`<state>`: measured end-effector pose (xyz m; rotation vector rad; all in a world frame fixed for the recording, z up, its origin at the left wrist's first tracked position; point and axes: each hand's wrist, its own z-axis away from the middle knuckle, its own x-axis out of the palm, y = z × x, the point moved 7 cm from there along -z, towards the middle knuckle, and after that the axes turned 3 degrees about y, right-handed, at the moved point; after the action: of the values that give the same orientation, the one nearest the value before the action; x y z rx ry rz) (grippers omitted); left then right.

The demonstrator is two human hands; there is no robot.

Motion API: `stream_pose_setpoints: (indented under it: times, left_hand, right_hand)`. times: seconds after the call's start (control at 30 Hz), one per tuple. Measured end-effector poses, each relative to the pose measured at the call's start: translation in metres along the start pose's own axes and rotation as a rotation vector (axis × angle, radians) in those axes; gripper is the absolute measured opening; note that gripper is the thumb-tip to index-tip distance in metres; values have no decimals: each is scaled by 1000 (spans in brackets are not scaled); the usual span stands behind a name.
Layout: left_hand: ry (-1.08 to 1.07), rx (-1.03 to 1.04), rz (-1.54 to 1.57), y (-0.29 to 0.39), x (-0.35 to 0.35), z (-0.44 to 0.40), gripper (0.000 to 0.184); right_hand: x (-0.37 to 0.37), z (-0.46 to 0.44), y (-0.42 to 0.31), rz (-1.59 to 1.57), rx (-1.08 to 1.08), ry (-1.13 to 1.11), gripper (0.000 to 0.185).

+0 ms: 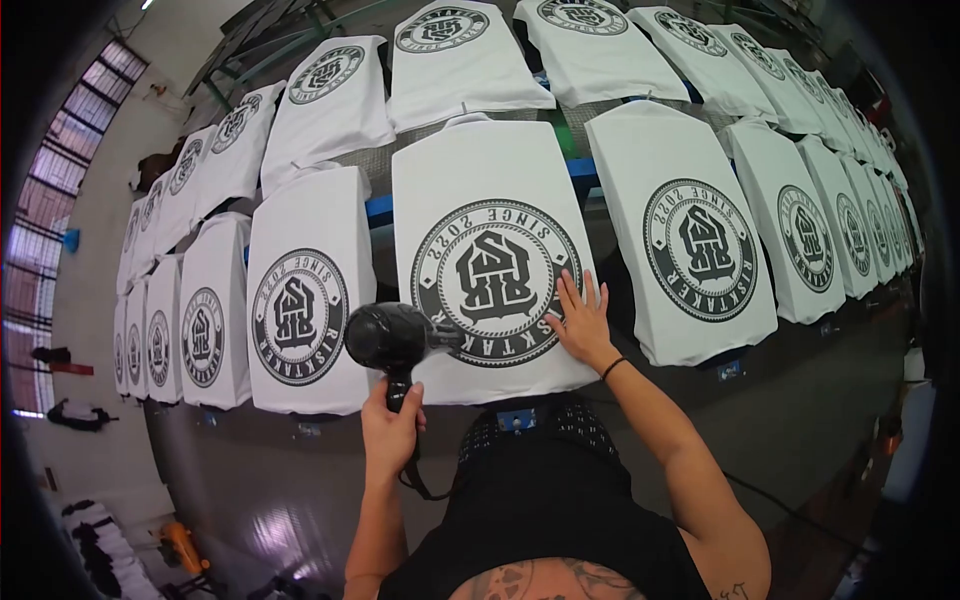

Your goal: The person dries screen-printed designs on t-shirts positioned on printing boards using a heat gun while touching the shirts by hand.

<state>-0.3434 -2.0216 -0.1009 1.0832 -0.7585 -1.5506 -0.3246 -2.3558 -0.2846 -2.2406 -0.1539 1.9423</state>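
Observation:
My left hand [390, 428] is wrapped round the handle of a black hair dryer [385, 338]. Its nozzle points right, over the lower left part of the round black print [497, 275] on a white T-shirt [470, 165]. The shirt is stretched over a flat board in front of me. My right hand [584, 318] lies flat with fingers spread on the right edge of that print. A thin dark band circles the right wrist. From the dryer's handle a black cord hangs down toward my body.
White shirts with the same print sit on boards on both sides, such as one at the left [300, 310] and one at the right [700, 250]. A second row [460, 60] stands behind. A cable [790, 510] runs at lower right, and an orange object [182, 547] stands at lower left.

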Motion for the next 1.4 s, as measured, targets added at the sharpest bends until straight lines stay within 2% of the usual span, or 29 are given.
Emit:
stream_pose_setpoints:
  times: [0.03, 0.13, 0.23, 0.27, 0.37, 0.5, 0.6, 0.7, 0.8, 0.97, 1.03, 1.1, 1.17, 1.4]
  left_hand:
    - [0, -3, 4, 1, 3, 3, 25]
    - [-180, -76, 2, 6, 42, 8, 25]
    - [-268, -34, 27, 23, 95, -5, 30]
    - [-264, -9, 10, 29, 113, -13, 37]
    - [-201, 85, -26, 47, 163, -41, 45]
    - [-265, 47, -116, 79, 207, -81, 45]
    - [-101, 161, -101, 110, 220, -105, 39]
    - [-43, 141, -63, 120, 213, -140, 32]
    - [85, 185, -95, 125, 192, -151, 27]
    - [307, 181, -38, 106, 126, -158, 27]
    - [377, 184, -92, 99, 98, -150, 27]
    - [439, 183, -147, 91, 74, -135, 26]
    - [449, 111, -57, 75, 58, -114, 24]
    - [460, 57, 5, 31, 37, -38, 24]
  right_hand:
    - [0, 0, 2, 4, -3, -3, 76]
    - [2, -1, 11, -29, -14, -82, 75]
    - [-17, 3, 14, -145, -41, 66, 60]
    - [-29, 5, 19, -238, -45, 139, 54]
    - [-38, 13, 37, -306, -38, 213, 55]
    - [-32, 3, 45, -326, -124, 128, 59]
    - [-30, -19, 41, -309, -174, 61, 63]
    - [-23, -31, 38, -320, -235, 35, 68]
    - [-8, -33, 38, -298, -306, -110, 78]
    - [-4, -34, 39, -283, -396, -158, 76]
    - [-1, -23, 28, -297, -584, -232, 76]
    - [-2, -22, 25, -259, -654, -211, 78]
    - [2, -28, 32, -212, -534, -244, 81]
    - [3, -26, 30, -171, -538, -209, 82]
